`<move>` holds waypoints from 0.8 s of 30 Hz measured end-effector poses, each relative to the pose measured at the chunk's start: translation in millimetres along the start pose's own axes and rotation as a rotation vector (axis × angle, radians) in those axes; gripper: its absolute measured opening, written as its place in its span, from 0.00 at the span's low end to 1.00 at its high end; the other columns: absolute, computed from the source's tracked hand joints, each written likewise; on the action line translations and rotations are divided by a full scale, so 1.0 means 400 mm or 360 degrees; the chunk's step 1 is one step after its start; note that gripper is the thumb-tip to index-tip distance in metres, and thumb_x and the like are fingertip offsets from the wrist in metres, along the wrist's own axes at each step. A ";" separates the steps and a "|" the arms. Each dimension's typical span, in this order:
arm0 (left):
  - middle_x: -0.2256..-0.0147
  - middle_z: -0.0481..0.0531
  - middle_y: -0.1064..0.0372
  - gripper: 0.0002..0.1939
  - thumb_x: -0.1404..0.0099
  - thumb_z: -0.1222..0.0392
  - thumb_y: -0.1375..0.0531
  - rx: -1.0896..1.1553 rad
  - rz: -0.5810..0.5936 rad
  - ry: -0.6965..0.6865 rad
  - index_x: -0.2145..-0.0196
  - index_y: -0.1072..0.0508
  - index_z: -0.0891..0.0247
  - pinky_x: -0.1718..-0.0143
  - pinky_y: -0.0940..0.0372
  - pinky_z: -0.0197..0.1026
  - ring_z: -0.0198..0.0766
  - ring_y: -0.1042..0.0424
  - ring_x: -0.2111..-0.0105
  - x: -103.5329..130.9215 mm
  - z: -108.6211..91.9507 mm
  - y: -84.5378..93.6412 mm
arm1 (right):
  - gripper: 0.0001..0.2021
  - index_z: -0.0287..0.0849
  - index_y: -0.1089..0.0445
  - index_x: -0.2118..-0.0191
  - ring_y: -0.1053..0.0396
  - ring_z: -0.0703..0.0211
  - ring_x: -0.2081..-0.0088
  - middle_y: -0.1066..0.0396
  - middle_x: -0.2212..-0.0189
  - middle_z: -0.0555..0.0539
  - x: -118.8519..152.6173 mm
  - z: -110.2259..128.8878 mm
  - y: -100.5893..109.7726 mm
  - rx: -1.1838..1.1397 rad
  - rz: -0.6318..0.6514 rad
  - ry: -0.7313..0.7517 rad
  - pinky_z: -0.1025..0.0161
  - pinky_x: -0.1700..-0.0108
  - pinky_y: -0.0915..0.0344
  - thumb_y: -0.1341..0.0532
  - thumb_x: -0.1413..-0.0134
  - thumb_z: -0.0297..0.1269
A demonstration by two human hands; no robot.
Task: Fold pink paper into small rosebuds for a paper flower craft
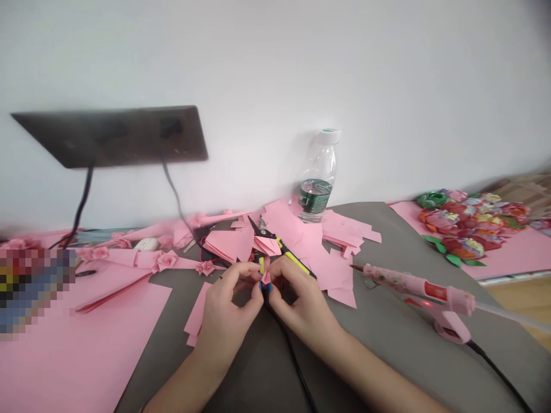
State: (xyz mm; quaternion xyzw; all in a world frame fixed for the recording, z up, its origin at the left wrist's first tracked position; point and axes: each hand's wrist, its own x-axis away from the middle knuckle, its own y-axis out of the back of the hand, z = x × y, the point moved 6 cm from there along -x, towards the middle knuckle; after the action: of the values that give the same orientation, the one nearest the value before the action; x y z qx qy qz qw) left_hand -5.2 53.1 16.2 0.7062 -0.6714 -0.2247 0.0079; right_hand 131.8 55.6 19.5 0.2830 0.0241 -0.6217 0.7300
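Both hands meet over the grey table. My left hand pinches the left side of a small folded pink paper piece. On its other side, my right hand has its thumb and fingers closed on the same piece. Just beyond the fingers lie cut pink paper pieces and scissors with black and yellow handles. A black cable passes beneath the hands. To the right rests a pink glue gun with a red light, its tip pointing left.
A clear bottle stands by the wall. Colourful paper flowers lie at the right. Pink paper roses and large pink sheets cover the left. A dark socket panel with cables is on the wall.
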 end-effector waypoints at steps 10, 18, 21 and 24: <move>0.72 0.43 0.32 0.08 0.43 0.71 0.40 0.0287 -0.0066 0.0122 0.70 0.32 0.59 0.64 0.26 0.30 0.31 0.27 0.69 0.002 -0.003 0.003 | 0.14 0.45 0.33 0.58 0.34 0.61 0.67 0.31 0.65 0.49 0.008 0.019 0.011 0.0049 -0.0126 0.0187 0.64 0.65 0.37 0.45 0.45 0.20; 0.70 0.45 0.32 0.09 0.44 0.71 0.39 0.0427 -0.0141 0.0209 0.68 0.28 0.59 0.65 0.27 0.29 0.31 0.27 0.67 0.006 0.015 -0.002 | 0.12 0.45 0.35 0.64 0.32 0.58 0.62 0.32 0.64 0.48 0.001 0.014 0.018 -0.0130 -0.0227 0.0116 0.63 0.65 0.33 0.44 0.50 0.20; 0.70 0.45 0.31 0.12 0.43 0.71 0.39 0.0423 -0.0129 0.0224 0.63 0.26 0.58 0.64 0.26 0.30 0.33 0.26 0.66 0.009 0.017 -0.002 | 0.11 0.45 0.34 0.64 0.30 0.56 0.59 0.32 0.63 0.47 0.002 0.005 0.014 -0.0244 -0.0200 0.0060 0.62 0.63 0.29 0.44 0.49 0.21; 0.68 0.46 0.29 0.12 0.42 0.71 0.40 0.0386 -0.0056 0.0166 0.62 0.25 0.58 0.62 0.26 0.31 0.33 0.26 0.64 0.006 0.010 -0.004 | 0.11 0.45 0.33 0.64 0.29 0.56 0.58 0.32 0.63 0.46 0.002 0.002 0.014 -0.0298 -0.0201 0.0033 0.62 0.63 0.27 0.43 0.48 0.21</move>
State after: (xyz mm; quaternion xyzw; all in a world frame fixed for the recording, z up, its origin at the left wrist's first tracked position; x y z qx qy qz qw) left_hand -5.2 52.0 11.3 0.7243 -0.6798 -0.1051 -0.0466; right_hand 137.0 54.9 21.8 0.2180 0.1073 -0.6585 0.7123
